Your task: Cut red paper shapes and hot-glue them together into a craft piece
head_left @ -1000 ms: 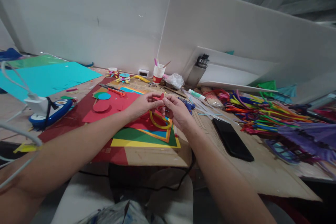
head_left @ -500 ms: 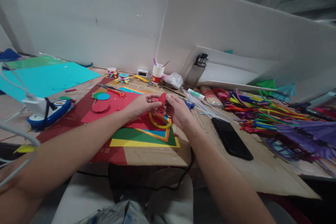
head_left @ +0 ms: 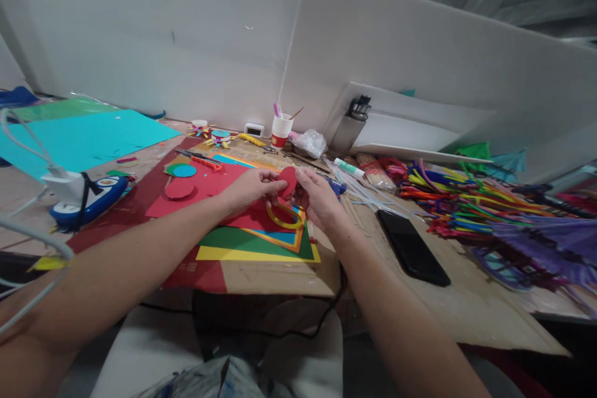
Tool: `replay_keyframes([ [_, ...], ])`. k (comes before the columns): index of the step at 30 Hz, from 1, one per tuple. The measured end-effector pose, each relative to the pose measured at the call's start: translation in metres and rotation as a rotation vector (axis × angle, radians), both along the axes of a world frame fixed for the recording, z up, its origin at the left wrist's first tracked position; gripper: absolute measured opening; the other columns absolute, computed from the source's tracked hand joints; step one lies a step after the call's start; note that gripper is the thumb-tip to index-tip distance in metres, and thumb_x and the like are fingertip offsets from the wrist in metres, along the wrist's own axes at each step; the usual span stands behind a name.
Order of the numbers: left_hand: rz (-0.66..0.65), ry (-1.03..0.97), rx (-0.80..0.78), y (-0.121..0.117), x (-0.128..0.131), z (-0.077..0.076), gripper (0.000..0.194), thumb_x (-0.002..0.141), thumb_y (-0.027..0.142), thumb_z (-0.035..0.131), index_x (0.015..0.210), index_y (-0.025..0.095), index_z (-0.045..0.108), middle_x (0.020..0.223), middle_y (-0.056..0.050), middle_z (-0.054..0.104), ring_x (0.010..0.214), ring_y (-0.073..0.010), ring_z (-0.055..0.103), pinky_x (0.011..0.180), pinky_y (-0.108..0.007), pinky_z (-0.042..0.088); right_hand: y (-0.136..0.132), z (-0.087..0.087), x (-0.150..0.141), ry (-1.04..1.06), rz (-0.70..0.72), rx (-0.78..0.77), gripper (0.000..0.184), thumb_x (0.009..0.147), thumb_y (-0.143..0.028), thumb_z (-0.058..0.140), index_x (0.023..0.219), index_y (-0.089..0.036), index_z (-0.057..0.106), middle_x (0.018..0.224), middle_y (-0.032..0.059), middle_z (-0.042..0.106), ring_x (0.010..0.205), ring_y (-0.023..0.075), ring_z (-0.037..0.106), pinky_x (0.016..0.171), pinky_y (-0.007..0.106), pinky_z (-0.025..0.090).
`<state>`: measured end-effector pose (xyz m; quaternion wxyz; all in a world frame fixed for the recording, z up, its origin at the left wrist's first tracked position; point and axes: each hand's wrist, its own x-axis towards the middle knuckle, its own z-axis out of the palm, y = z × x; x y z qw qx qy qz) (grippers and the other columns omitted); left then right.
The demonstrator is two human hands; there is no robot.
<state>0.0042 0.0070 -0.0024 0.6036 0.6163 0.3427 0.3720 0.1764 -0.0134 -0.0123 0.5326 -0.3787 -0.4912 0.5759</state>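
Left hand [head_left: 253,189] and right hand [head_left: 319,196] pinch a red paper disc [head_left: 289,181], seemingly adjusting it; the next move calls for light fingers.

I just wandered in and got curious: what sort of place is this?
Probably a craft workspace. Coloured sheets lie stacked in front, a pile of bright strands, perhaps pipe cleaners, sits to the right, and the left hand and right hand hold a red disc.

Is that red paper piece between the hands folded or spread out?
Spread out, it seems: the red disc shows a broad, rounded face between the left hand and right hand, with no crease visible.
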Motion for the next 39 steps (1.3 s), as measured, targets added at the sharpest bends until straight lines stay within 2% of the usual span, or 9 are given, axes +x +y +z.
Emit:
replay_keyframes([
  [7, 0.106, -0.021, -0.057, 0.006, 0.0, 0.001, 0.016, 0.084, 0.022, 0.074, 0.075, 0.012, 0.065, 0.05, 0.001, 0.059, 0.041, -0.0058, 0.049, 0.042, -0.016, 0.035, -0.002, 0.004, 0.0, -0.012, -0.018, 0.001, 0.045, 0.068, -0.057, 0.081, 0.089, -0.022, 0.063, 0.068, -0.0029, 0.064, 0.056, 0.0127, 0.056, 0.055, 0.028, 0.049],
  [13, 0.077, -0.011, -0.056, 0.004, -0.004, 0.002, 0.027, 0.086, 0.033, 0.075, 0.071, 0.015, 0.06, 0.052, 0.0, 0.061, 0.045, -0.0082, 0.055, 0.042, -0.017, 0.037, -0.004, 0.002, 0.001, -0.115, -0.074, 0.001, 0.037, 0.063, -0.042, 0.083, 0.083, -0.021, 0.062, 0.071, -0.0035, 0.065, 0.058, 0.0109, 0.057, 0.059, 0.026, 0.051],
  [19, 0.1, 0.052, 0.001, 0.015, -0.012, 0.011, 0.024, 0.081, 0.028, 0.079, 0.073, 0.014, 0.062, 0.057, 0.002, 0.062, 0.048, -0.0068, 0.058, 0.044, -0.015, 0.04, 0.001, -0.001, 0.003, -0.243, -0.128, 0.017, 0.035, 0.075, -0.053, 0.071, 0.077, -0.021, 0.059, 0.064, -0.0025, 0.061, 0.054, 0.0116, 0.052, 0.055, 0.026, 0.044],
  [21, 0.123, 0.025, 0.031, 0.023, -0.022, 0.017, 0.02, 0.079, 0.025, 0.08, 0.079, 0.013, 0.064, 0.058, 0.002, 0.062, 0.046, -0.0066, 0.057, 0.044, -0.015, 0.041, 0.001, -0.001, 0.005, -0.369, -0.199, 0.078, 0.033, 0.084, -0.052, 0.062, 0.075, -0.021, 0.057, 0.065, -0.0013, 0.061, 0.055, 0.0126, 0.052, 0.057, 0.027, 0.044],
  [24, 0.121, 0.049, 0.046, 0.032, -0.038, 0.027, 0.021, 0.077, 0.022, 0.082, 0.09, 0.014, 0.068, 0.057, 0.003, 0.061, 0.045, -0.0079, 0.056, 0.043, -0.017, 0.041, 0.0, -0.001, 0.007, -0.749, -0.313, 0.234, 0.022, 0.09, -0.038, 0.058, 0.077, -0.02, 0.06, 0.073, 0.0017, 0.065, 0.067, 0.016, 0.057, 0.066, 0.03, 0.045],
  [27, 0.047, 0.183, 0.055, 0.033, -0.049, 0.031, 0.02, 0.078, 0.022, 0.08, 0.093, 0.015, 0.071, 0.058, 0.001, 0.063, 0.046, -0.0098, 0.057, 0.045, -0.02, 0.043, -0.003, -0.004, 0.006, -1.144, -0.258, 0.316, 0.011, 0.089, -0.029, 0.064, 0.089, -0.019, 0.066, 0.092, 0.0084, 0.07, 0.085, 0.0217, 0.063, 0.078, 0.034, 0.047],
  [30, -0.093, 0.373, 0.027, 0.027, -0.051, 0.032, 0.021, 0.075, 0.027, 0.082, 0.09, 0.016, 0.073, 0.06, -0.001, 0.066, 0.046, -0.0125, 0.06, 0.047, -0.023, 0.043, -0.005, -0.009, 0.004, -1.382, -0.177, 0.304, 0.025, 0.09, -0.03, 0.066, 0.111, -0.016, 0.068, 0.115, 0.0172, 0.067, 0.108, 0.0297, 0.063, 0.092, 0.039, 0.047],
  [34, -0.332, 0.539, 0.002, 0.016, -0.045, 0.031, 0.02, 0.072, 0.033, 0.082, 0.084, 0.019, 0.075, 0.061, -0.001, 0.068, 0.046, -0.0133, 0.063, 0.048, -0.022, 0.041, -0.004, -0.014, 0.005, -1.462, -0.11, 0.32, 0.044, 0.09, -0.029, 0.065, 0.133, -0.015, 0.061, 0.125, 0.0192, 0.064, 0.119, 0.0327, 0.059, 0.102, 0.041, 0.044],
  [39, -0.485, 0.746, 0.01, 0.007, -0.037, 0.026, 0.019, 0.066, 0.034, 0.084, 0.068, 0.019, 0.072, 0.049, -0.003, 0.065, 0.043, -0.0177, 0.062, 0.048, -0.025, 0.044, -0.003, -0.015, 0.003, -1.418, -0.093, 0.316, 0.043, 0.087, -0.031, 0.068, 0.127, -0.017, 0.063, 0.116, 0.0159, 0.068, 0.112, 0.029, 0.064, 0.096, 0.037, 0.048],
])
